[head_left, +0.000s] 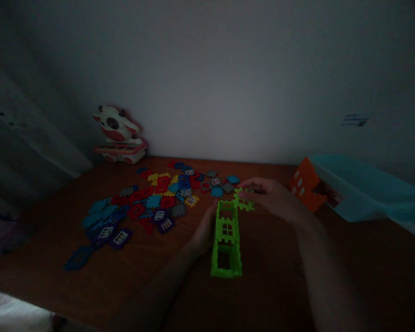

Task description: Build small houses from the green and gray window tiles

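A long lime-green frame (227, 229) of interlocking plastic tiles lies on the table in front of me, pointing away from me. One tile on its top has a window pattern, with open gaps before and behind it. My left hand (206, 230) is closed against the left side of this frame, its fingers partly hidden by it. Between the fingers and thumb of my right hand (275, 196) is a loose lime-green window tile (245, 203), tilted, at the far right corner of the frame. Whether tile and frame touch I cannot tell.
Loose red, blue, yellow and grey tiles (153, 201) spread over the table's left and middle. A toy cow with a keyboard (120, 150) stands at the back left. At the right are an orange tile structure (306, 186) and a translucent blue bin (359, 193). The wall borders the table's back.
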`<state>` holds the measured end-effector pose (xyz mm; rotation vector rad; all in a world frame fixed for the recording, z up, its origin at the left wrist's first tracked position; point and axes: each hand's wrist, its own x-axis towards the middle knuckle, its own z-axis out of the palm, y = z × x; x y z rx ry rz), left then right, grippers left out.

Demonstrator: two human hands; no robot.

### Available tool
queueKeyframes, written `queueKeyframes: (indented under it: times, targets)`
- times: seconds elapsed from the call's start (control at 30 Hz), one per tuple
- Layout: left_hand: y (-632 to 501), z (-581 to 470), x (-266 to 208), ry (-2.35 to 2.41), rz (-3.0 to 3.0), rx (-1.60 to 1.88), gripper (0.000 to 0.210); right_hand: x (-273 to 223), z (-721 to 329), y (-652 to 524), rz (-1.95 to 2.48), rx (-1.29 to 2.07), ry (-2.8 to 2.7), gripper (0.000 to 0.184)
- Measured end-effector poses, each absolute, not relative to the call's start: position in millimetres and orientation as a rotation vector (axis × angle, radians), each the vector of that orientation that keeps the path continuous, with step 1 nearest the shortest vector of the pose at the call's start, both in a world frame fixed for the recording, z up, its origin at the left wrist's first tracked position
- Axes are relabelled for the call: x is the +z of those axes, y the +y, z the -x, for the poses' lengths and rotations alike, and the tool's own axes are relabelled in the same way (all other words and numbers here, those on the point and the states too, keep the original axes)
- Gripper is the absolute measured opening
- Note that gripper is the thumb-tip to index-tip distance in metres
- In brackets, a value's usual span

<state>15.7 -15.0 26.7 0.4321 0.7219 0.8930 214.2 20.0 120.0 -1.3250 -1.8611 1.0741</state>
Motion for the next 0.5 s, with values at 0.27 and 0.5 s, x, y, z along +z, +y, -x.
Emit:
queueKeyframes:
  times: [0.27, 0.5]
  targets:
    - [-14.7, -14.8, 23.8, 0.750, -0.570, 0.889, 0.049, 104.1, -201.6, 27.6, 1.362, 1.357, -1.718, 0.027]
    - [-11.4, -12.9, 12.0, 0.754, -0.760, 0.916, 0.043, 100.5, -192.8, 28.4, 1.419, 1.114, -1.923, 0.020]
